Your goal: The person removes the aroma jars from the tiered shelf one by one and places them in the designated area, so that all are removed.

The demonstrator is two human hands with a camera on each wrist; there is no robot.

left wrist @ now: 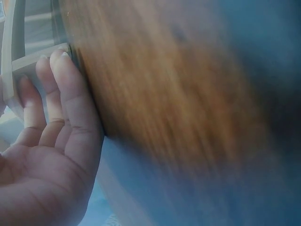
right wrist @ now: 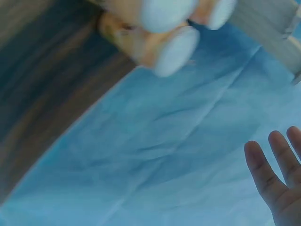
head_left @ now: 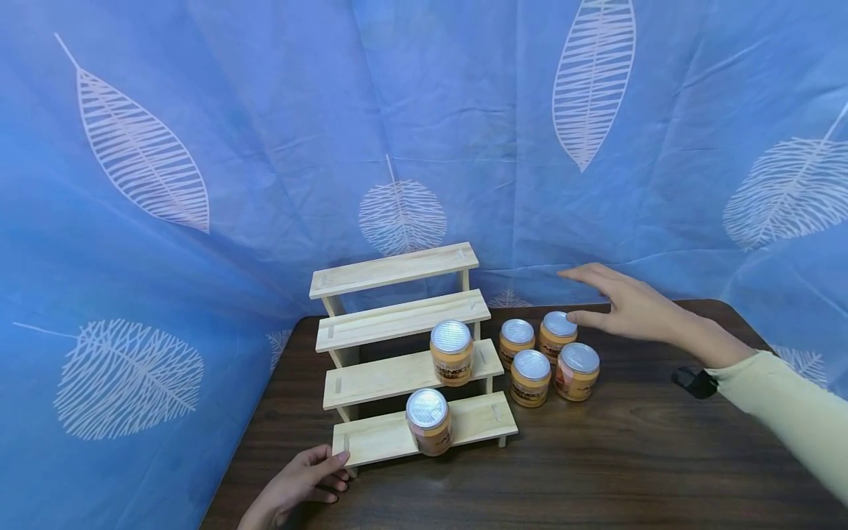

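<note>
We're seeing the left hand point(head_left: 298, 482) pinching the near left corner of a 4-tier wooden rack point(head_left: 397, 322), thumb lying on top of the bottom shelf point(head_left: 377, 439), fingers curling at its end; we're reading that as steadying a light frame. The rack is sitting at 1 to 2 o'clock from that hand. 2 jars are standing on it, silver ends up: a lower jar point(head_left: 429, 423) on the bottom shelf, at 2 o'clock from the left hand, and an upper jar point(head_left: 453, 357) 1 tier higher, probably staggering so both are staying reachable. 4 more jars point(head_left: 530, 386) are clustering on the dark table point(head_left: 629, 456) at the rack's 3 o'clock, likely for right-side reach.

The right hand point(head_left: 623, 305) is hovering by that cluster, fingers extending, thumb standing apart, gripping nothing. From it we're placing the rear right jar point(head_left: 558, 335) nearest, between 8 and 9 o'clock, and the front right jar point(head_left: 578, 375) at 7. The thumb is overlapping the rear right jar in head view, so we cannot tell contact; right wrist view is showing the fingers well apart from the jars.
</note>
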